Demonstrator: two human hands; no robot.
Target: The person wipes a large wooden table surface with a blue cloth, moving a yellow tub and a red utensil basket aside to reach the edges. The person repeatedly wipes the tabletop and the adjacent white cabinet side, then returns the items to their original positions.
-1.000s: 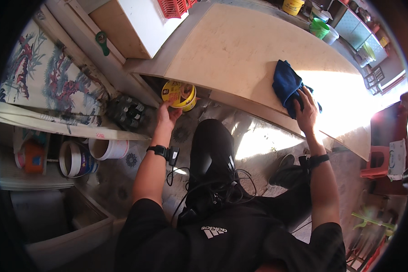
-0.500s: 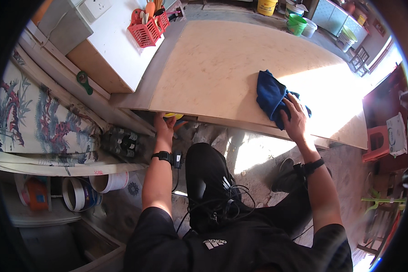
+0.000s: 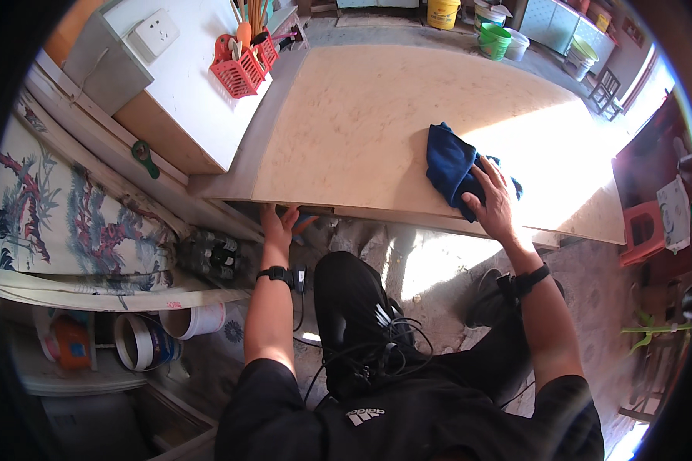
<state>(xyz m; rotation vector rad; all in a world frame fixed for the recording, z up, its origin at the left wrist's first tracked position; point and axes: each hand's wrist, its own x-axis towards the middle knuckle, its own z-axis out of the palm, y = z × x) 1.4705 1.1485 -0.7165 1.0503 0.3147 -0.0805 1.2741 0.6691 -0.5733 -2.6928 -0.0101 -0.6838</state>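
A crumpled dark blue cloth (image 3: 451, 161) lies on the wooden tabletop (image 3: 346, 131), right of its middle. My right hand (image 3: 498, 201) rests on the cloth's right side, fingers stretched out and thumb spread, so it is open. At the left, my left hand (image 3: 277, 224) reaches up under the table's near edge. The tabletop hides its fingertips, and whether it holds anything does not show. A dark gap runs beneath the board there, and a bit of something orange (image 3: 306, 223) shows beside the hand.
A white cabinet (image 3: 192, 92) with red utensil baskets (image 3: 238, 77) stands at the left. Bottles (image 3: 211, 253) and tubs (image 3: 196, 320) are by my left arm. A red stool (image 3: 643, 233) stands at the right; buckets (image 3: 494, 41) are beyond the table. A cable (image 3: 300, 307) hangs by my left wrist.
My left hand has gone further under the table edge; the yellow thing at its fingers is now out of sight. My right hand remains on the cloth. The whole view has shifted slightly.
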